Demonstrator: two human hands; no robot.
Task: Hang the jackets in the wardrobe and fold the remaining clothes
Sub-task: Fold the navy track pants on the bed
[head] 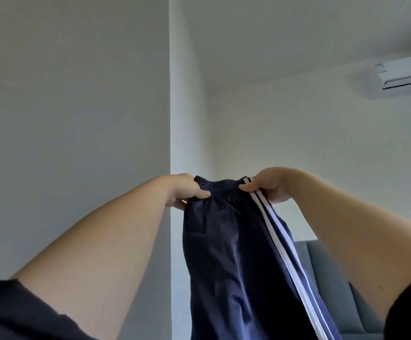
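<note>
Sleeves: dark short sleeves (15, 312) sit closest to the camera at both lower corners, with bare forearms reaching up and forward from them.
Left hand: left hand (187, 190) pinches one end of the waistband, thumb on the near side and fingers curled behind the cloth.
Right hand: right hand (265, 185) grasps the other end of the waistband, right where the white stripes begin.
Trousers: navy track trousers (229, 253) hang straight down from both hands, held high in the air in front of the person; the lower legs run out of view at the bottom edge.
Stripes: white side stripes (280, 241) run down the right edge of the cloth, so the trousers seem to be held side-on or with the legs laid together, though I cannot tell which.
Why held so: gripping both ends of the waistband and lifting lets the weight of the cloth pull the legs straight, which smooths creases and lines up the seams ahead of a fold.
Task stage: judged from the garment, this belongs to the folding part, not the hanging part; no fold is made yet.
Next move needs: a flat surface to lay the trousers on; none shows here.
Sofa: grey sofa (327, 266) stands behind the trousers at lower right.
Air conditioner: white air conditioner (405, 74) is mounted high on the far wall.
Wardrobe: not in view.
</note>
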